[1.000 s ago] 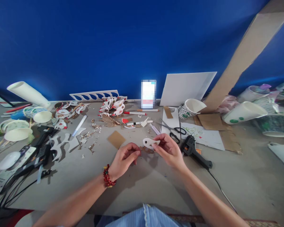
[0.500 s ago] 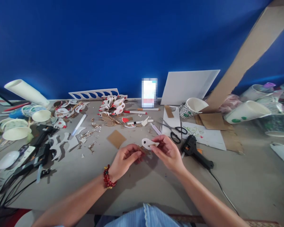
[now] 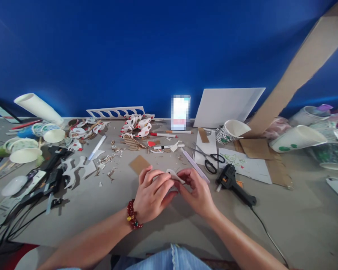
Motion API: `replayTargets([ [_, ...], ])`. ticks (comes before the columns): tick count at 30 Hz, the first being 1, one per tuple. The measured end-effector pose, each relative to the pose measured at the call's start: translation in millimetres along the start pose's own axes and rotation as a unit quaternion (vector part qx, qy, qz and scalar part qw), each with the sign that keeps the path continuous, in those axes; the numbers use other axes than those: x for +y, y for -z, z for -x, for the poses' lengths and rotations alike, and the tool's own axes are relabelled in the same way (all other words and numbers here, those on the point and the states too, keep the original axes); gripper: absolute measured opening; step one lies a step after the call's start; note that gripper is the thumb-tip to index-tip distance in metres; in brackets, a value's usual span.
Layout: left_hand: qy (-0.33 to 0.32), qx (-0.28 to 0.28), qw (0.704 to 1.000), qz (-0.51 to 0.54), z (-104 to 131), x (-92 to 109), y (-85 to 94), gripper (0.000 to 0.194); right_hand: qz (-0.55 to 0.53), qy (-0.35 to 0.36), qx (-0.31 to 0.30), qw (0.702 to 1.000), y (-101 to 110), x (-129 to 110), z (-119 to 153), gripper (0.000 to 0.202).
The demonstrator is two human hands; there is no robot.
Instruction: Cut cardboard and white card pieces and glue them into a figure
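Note:
A small white bird-shaped cutout is held up between my two hands over the near middle of the table, seen tilted and nearly edge-on. My right hand pinches its narrow right end between thumb and fingers. From the left, my left hand closes over the cutout's rounded end, its fingers bent and its thumb underneath. The fingers hide part of the piece and anything behind it. A brown cardboard square lies just beyond my left hand.
Black scissors and a corded glue gun lie to the right. Finished white-and-red birds are heaped at the back, near markers. Paper cups, scraps and a power strip crowd the left. A lit phone stands by the wall.
My left hand has moved up and right onto the cutout, now covering its rounded end. The cutout has turned from facing me to nearly edge-on. The view has shifted slightly.

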State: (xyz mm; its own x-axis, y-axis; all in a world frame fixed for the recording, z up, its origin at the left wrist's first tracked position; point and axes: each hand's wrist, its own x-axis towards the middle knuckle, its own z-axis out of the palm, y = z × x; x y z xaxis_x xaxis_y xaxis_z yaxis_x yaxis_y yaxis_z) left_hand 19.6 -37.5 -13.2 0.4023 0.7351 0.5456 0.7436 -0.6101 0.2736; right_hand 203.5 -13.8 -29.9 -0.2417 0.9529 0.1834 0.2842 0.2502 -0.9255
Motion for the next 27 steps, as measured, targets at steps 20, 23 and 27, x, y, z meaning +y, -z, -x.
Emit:
replayTargets([
  [20,0.374,0.089,0.848,0.364,-5,-33,-7.3,0.019,0.073,0.05,0.066,0.994,19,-3,-5,0.012],
  [23,0.429,0.126,0.757,0.477,-6,-41,-12.3,0.022,0.068,0.038,0.057,0.995,21,2,-10,0.011],
  [27,0.448,0.146,0.713,0.519,-7,-46,-11.4,0.023,0.084,0.041,0.104,0.99,36,6,-18,0.009],
])
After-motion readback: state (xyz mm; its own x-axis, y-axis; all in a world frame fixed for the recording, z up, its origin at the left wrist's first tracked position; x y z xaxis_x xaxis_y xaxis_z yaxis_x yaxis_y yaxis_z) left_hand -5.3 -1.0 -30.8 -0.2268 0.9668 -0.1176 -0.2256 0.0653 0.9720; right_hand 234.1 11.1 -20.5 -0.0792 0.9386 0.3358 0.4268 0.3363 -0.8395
